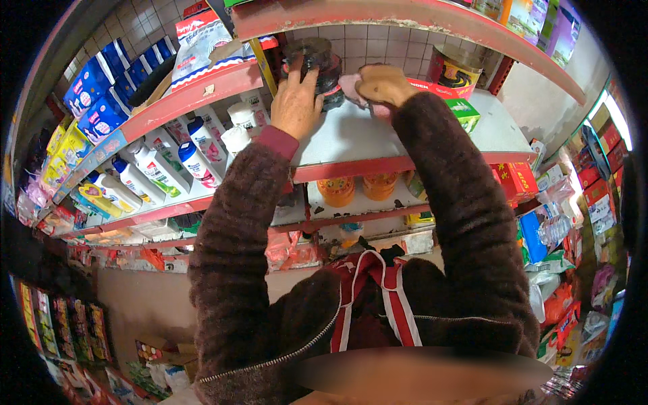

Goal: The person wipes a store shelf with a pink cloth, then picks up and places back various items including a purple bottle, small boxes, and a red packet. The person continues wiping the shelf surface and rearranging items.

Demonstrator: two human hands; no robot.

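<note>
My left hand (297, 104) rests with spread fingers on dark, round containers (329, 71) stacked at the back of a white shelf (349, 142). What they are made of is hard to tell. To their right, my right hand (385, 85) is closed on a pinkish-grey cloth (350, 88), which lies close beside the stack. Further right on the same shelf stand a round tin (454, 71) with a dark and yellow label, a red box (445, 90) and a green box (463, 114).
Bottles of shampoo (157, 169) and white bottles (243, 119) fill the shelf at the left, below blue packs (101, 119) and a plastic bag (202, 45). An upper shelf edge (405, 12) overhangs my hands. Orange jars (335, 191) stand below. Red boxes (514, 182) are at the right.
</note>
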